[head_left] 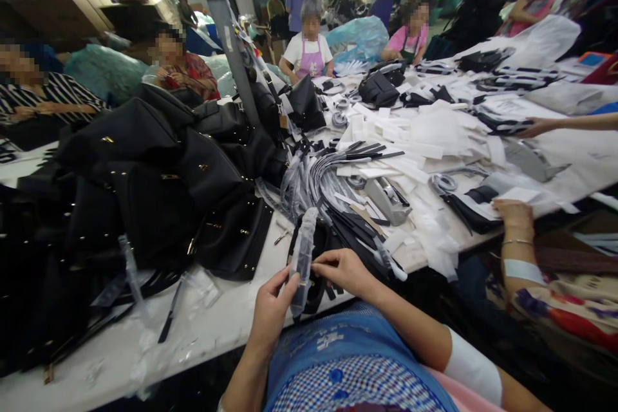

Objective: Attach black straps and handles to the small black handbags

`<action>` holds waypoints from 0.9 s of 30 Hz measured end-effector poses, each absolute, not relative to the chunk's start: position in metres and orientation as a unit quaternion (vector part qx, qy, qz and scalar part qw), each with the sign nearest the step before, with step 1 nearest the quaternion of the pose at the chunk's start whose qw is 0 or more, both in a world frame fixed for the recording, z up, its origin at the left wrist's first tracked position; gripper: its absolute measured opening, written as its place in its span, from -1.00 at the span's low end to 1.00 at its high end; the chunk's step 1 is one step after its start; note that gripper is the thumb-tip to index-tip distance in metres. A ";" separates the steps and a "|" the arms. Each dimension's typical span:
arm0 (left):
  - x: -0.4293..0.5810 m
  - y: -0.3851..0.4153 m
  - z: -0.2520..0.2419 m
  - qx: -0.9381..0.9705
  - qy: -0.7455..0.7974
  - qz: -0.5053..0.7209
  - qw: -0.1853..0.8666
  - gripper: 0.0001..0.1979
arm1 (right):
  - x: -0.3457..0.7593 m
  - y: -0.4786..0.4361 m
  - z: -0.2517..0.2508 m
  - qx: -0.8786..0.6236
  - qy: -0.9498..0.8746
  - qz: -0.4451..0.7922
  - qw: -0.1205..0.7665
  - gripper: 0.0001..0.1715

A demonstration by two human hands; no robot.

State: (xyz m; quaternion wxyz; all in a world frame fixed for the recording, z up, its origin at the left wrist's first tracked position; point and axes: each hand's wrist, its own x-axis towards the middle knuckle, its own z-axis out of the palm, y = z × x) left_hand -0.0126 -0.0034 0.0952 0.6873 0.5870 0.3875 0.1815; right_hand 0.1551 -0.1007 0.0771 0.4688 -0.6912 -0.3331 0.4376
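My left hand [274, 304] is closed around the lower part of a clear plastic sleeve [303, 257], which stands nearly upright in front of me. Close beside it, the thumb and fingers of my right hand [345, 271] are pinched together at the sleeve's right edge. What that pinch holds, if anything, is too small to make out. Behind and below the sleeve lies a black piece with metal fittings [316, 286], partly hidden by my hands. A fan of grey and black straps [333, 187] spreads over the table just beyond.
Black handbags [145, 174] are heaped on the left. A grey tape dispenser [389, 201] and white sheets [415, 132] lie ahead to the right. A co-worker's hand [514, 212] rests on a black item at right. A slanted grey post [234, 58] rises behind the heap.
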 end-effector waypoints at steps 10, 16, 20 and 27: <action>-0.016 -0.002 0.102 0.639 0.369 0.173 0.653 -0.63 | 0.155 -0.105 0.103 -0.531 -0.330 0.593 0.507 -0.52; -0.016 -0.005 0.107 0.706 0.348 0.192 0.586 -0.71 | 0.144 -0.098 0.102 -0.631 -0.297 0.507 0.507 -0.50; -0.012 -0.010 0.098 0.613 0.374 0.217 0.661 -0.51 | 0.140 -0.096 0.103 -0.651 -0.298 0.469 0.518 -0.53; -0.006 -0.014 0.100 0.458 0.338 0.239 0.787 -0.15 | 0.144 -0.094 0.111 -0.635 -0.299 0.501 0.505 -0.57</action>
